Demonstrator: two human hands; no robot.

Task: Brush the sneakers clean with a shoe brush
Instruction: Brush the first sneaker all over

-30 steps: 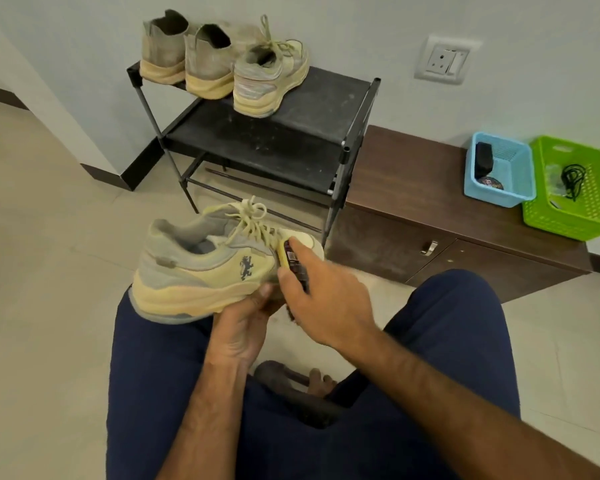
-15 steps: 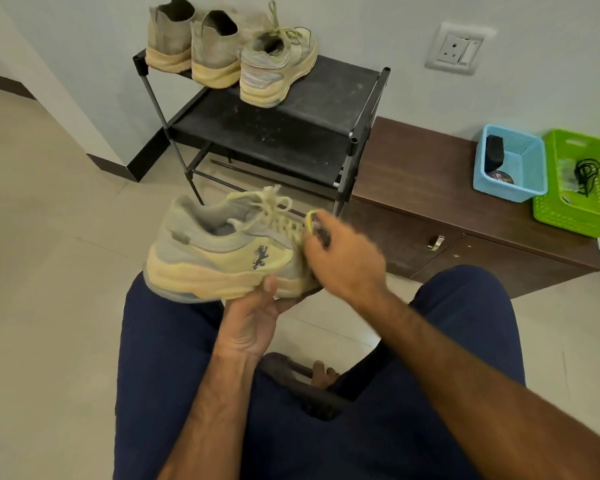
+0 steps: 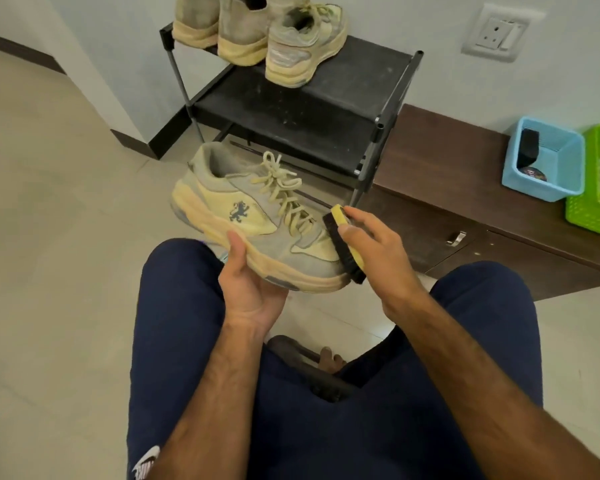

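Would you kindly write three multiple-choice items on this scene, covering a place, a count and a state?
1. Where does the brush meet the held sneaker? A) heel B) toe C) tongue
2. How many shoes stand on the rack? A) one B) three C) five
3. What is the left hand doing? A) gripping the sneaker's sole B) lying on a knee C) hanging free
Answers: B, the bristles lie against the toe, with the right hand holding the brush; B, three shoes stand on the top shelf; A, its thumb and fingers wrap the sole from below.
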